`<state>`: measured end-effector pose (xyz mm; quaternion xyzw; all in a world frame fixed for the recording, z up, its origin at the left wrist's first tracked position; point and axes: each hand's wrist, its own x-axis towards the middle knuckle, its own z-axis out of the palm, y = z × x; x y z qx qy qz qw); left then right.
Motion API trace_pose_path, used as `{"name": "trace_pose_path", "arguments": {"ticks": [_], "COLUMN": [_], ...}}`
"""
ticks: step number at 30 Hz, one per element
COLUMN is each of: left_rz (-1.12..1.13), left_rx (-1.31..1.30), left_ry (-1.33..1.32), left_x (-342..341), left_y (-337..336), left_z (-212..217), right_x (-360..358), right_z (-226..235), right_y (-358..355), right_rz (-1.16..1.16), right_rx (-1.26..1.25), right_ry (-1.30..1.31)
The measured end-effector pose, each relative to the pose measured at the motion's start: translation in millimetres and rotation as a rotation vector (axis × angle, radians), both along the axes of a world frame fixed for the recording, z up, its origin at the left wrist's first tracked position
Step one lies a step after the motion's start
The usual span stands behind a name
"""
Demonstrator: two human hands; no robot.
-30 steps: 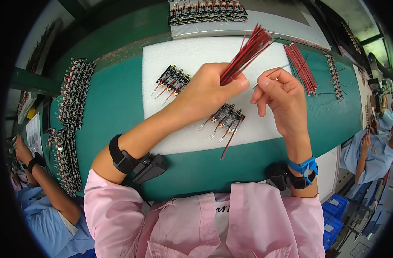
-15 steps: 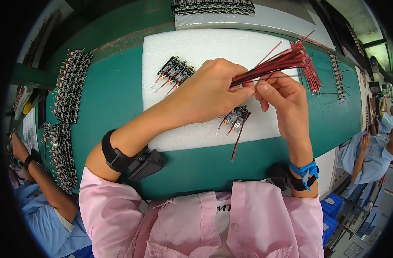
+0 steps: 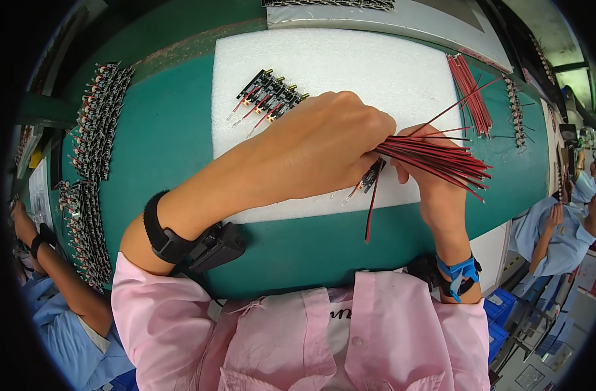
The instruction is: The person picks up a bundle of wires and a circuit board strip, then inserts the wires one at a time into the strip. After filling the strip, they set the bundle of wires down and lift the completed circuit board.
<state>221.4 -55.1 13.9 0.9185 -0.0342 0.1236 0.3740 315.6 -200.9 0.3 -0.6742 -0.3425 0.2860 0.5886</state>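
Observation:
My left hand (image 3: 340, 140) is closed around one end of a bundle of red and black wires (image 3: 435, 159), above the white foam sheet (image 3: 350, 55). The free ends fan out to the right, across my right hand (image 3: 435, 189). That hand is close against the bundle; most of its fingers are hidden behind the wires, so its grip does not show. Left of my left hand, a strip of small circuit boards (image 3: 268, 94) with short wires and clear tips lies on the foam. Another circuit board piece (image 3: 371, 176) shows partly under my hands, with a dark red wire (image 3: 369, 218) hanging past the foam's edge.
Rows of wired circuit boards (image 3: 99, 124) lie on the green table (image 3: 167, 150) at left. A second pile of red wires (image 3: 470, 94) rests by the foam's right edge, near another board strip (image 3: 515, 114). A grey metal box (image 3: 389, 26) borders the back. Co-workers sit on both sides.
The wire bundle has swung downward, its free ends now pointing right and slightly toward me. My right hand has gone behind it. The separate wire pile now shows uncovered.

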Motion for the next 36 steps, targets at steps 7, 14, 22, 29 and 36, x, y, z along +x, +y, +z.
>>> {"name": "trace_pose_path", "arguments": {"ticks": [7,14,22,29,36], "left_rz": [0.07,0.22,0.254,0.249,0.269], "left_rx": [-0.129,-0.352,-0.477,-0.498,-0.484], "left_ry": [0.077,0.207,0.184,0.209,0.23], "left_x": [2.2,6.7,9.7,10.3,9.3], "left_y": [4.5,16.2,18.7,19.0,16.9], "left_z": [-0.8,-2.2,-16.0,-18.2,-13.4], "right_x": [-4.3,17.1,13.9,13.2,10.7], "right_z": [5.1,-12.7,-13.4,-14.2,-16.0], "right_y": [8.5,8.5,13.4,12.7,14.3], "right_rz": [-0.05,0.103,0.114,0.111,0.079], "right_rx": [-0.071,-0.161,-0.2,-0.235,-0.19], "right_ry": [0.1,-0.326,-0.374,-0.361,-0.396]}}
